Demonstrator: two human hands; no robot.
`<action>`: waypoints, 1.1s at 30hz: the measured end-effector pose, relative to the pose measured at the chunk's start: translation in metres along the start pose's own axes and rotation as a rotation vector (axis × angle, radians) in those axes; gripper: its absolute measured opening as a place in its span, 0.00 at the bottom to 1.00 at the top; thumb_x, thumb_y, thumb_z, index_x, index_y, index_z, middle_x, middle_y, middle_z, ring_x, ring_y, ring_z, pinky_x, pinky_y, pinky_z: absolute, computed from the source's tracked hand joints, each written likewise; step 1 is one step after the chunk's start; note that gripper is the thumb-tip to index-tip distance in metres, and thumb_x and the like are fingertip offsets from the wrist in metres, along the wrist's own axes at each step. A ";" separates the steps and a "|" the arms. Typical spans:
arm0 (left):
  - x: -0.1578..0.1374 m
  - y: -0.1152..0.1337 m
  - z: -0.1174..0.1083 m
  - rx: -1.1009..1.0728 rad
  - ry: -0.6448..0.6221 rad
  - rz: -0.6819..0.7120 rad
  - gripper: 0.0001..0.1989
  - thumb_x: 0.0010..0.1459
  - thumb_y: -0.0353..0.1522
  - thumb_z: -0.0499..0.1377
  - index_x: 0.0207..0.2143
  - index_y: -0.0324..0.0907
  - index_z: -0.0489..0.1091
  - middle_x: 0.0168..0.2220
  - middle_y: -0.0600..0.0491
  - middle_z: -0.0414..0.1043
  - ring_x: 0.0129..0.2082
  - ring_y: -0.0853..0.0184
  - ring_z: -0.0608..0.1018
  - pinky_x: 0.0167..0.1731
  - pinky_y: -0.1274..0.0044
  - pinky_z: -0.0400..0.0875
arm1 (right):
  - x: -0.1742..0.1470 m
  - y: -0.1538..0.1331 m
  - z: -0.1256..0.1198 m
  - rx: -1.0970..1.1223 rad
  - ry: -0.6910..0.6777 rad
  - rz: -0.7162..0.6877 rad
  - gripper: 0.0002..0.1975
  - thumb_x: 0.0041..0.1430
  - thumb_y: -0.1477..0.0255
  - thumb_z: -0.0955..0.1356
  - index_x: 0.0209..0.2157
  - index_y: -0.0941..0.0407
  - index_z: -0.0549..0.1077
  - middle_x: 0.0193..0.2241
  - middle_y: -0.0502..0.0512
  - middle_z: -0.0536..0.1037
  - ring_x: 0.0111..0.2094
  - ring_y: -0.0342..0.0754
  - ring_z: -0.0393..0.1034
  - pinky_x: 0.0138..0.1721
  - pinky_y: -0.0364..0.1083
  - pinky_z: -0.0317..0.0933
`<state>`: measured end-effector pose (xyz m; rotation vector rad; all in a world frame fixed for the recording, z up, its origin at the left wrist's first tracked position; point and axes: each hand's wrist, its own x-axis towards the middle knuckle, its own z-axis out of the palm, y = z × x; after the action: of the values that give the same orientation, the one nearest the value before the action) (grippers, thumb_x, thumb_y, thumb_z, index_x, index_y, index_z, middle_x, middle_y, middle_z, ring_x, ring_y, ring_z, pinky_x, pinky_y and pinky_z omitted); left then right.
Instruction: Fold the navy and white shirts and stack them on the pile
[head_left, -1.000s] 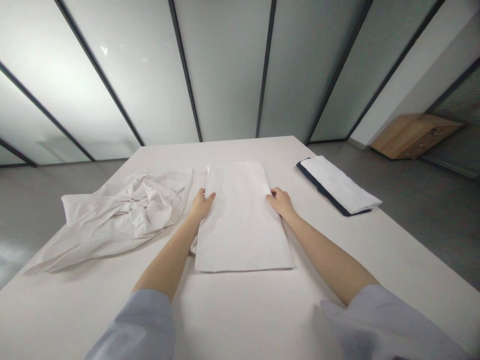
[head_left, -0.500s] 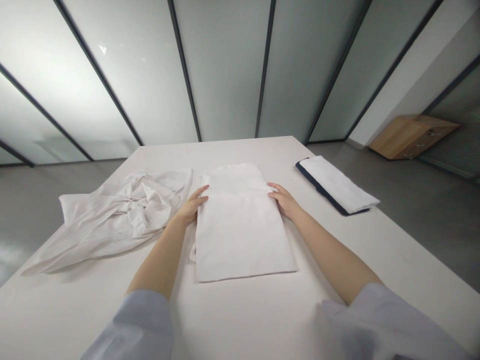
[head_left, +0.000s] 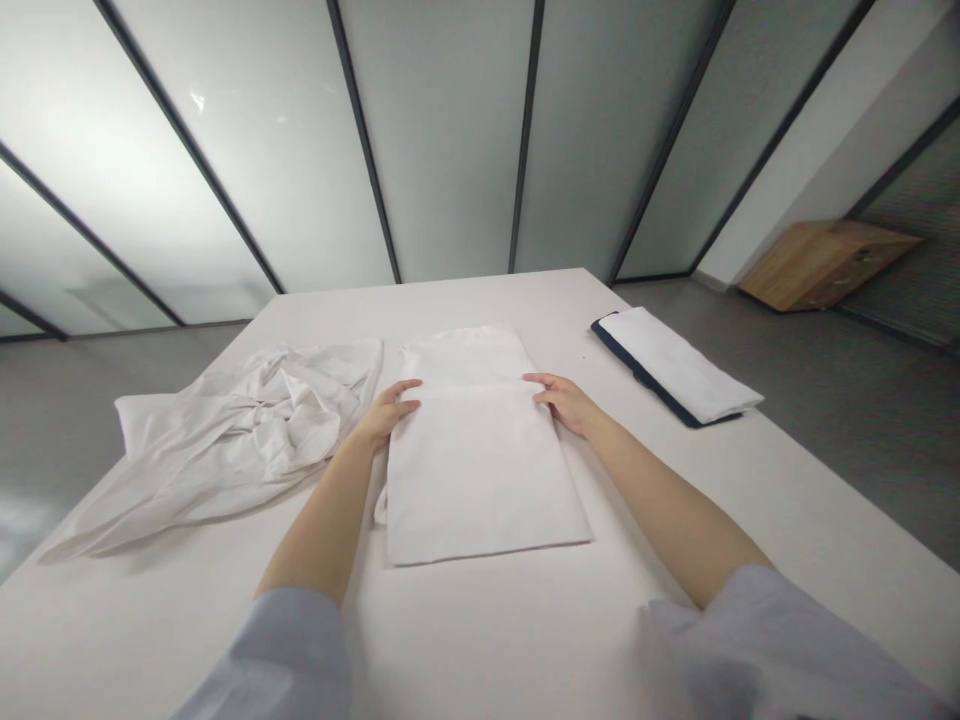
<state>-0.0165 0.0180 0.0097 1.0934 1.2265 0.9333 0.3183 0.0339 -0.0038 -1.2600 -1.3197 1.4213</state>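
A white garment (head_left: 484,470), folded into a flat rectangle, lies in front of me on the table. A fold edge runs across it, with a shorter layer beyond. At its left edge, my left hand (head_left: 386,412) grips the cloth, thumb and forefinger on top near that fold. My right hand (head_left: 568,402) holds the opposite side at the same height, its thumb and forefinger also lying over the cloth. The other fingers are mostly hidden. A bit of loose white fabric shows under the garment's left side.
Left of my arm, a crumpled white cloth (head_left: 255,430) spreads over the edge of the white table (head_left: 480,640). Folded white and navy pieces (head_left: 679,365) lie stacked near the right edge. Frosted glass panels (head_left: 450,140) stand behind; a wooden cabinet (head_left: 817,265) is on the floor.
Both hands have moved slightly inward over the garment and a little toward me. The garment has barely shifted; the view has tilted slightly.
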 end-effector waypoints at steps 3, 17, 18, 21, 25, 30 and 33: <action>0.000 0.001 -0.001 -0.022 -0.043 -0.024 0.43 0.41 0.31 0.67 0.62 0.44 0.59 0.39 0.49 0.77 0.30 0.66 0.79 0.32 0.74 0.75 | 0.001 0.000 -0.003 -0.052 -0.031 -0.031 0.35 0.40 0.79 0.64 0.56 0.56 0.68 0.48 0.56 0.78 0.44 0.48 0.73 0.47 0.47 0.66; 0.015 -0.007 -0.005 0.623 0.111 0.141 0.30 0.46 0.32 0.61 0.54 0.36 0.68 0.30 0.53 0.75 0.29 0.65 0.76 0.32 0.75 0.71 | 0.008 0.001 -0.003 -0.399 0.071 -0.009 0.26 0.43 0.81 0.65 0.48 0.58 0.75 0.30 0.50 0.79 0.29 0.45 0.71 0.35 0.43 0.65; 0.016 -0.006 -0.005 0.716 0.122 0.157 0.29 0.47 0.32 0.60 0.54 0.36 0.69 0.30 0.53 0.75 0.29 0.65 0.76 0.33 0.74 0.71 | 0.009 0.001 -0.003 -0.439 0.077 -0.032 0.25 0.44 0.81 0.65 0.47 0.58 0.75 0.29 0.50 0.79 0.28 0.45 0.71 0.34 0.42 0.64; 0.017 -0.002 -0.004 0.937 0.140 0.211 0.24 0.49 0.32 0.60 0.51 0.38 0.72 0.34 0.50 0.77 0.34 0.62 0.77 0.38 0.74 0.71 | 0.010 -0.001 -0.004 -0.545 0.097 -0.094 0.20 0.46 0.80 0.66 0.44 0.57 0.77 0.31 0.51 0.79 0.29 0.45 0.71 0.35 0.42 0.64; 0.014 0.004 -0.003 1.076 0.129 0.295 0.16 0.53 0.33 0.58 0.45 0.41 0.76 0.41 0.47 0.77 0.42 0.59 0.78 0.47 0.73 0.69 | 0.009 -0.002 -0.003 -0.746 0.158 -0.218 0.13 0.51 0.78 0.65 0.39 0.56 0.78 0.38 0.55 0.78 0.40 0.49 0.71 0.44 0.46 0.64; 0.005 0.011 -0.004 1.239 0.218 0.490 0.10 0.54 0.34 0.59 0.37 0.44 0.77 0.53 0.45 0.70 0.59 0.53 0.66 0.61 0.63 0.54 | 0.004 -0.007 -0.005 -0.979 0.251 -0.499 0.11 0.52 0.78 0.66 0.37 0.55 0.77 0.51 0.61 0.71 0.54 0.56 0.63 0.55 0.54 0.56; 0.000 0.023 -0.009 1.279 0.170 0.452 0.13 0.56 0.36 0.57 0.42 0.46 0.76 0.51 0.48 0.74 0.57 0.56 0.69 0.63 0.63 0.51 | -0.003 -0.019 -0.012 -0.964 0.180 -0.543 0.12 0.52 0.77 0.65 0.39 0.54 0.75 0.50 0.58 0.74 0.51 0.54 0.65 0.51 0.52 0.59</action>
<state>-0.0248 0.0250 0.0317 2.3970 1.8011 0.4827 0.3294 0.0358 0.0155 -1.3778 -2.1041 0.2425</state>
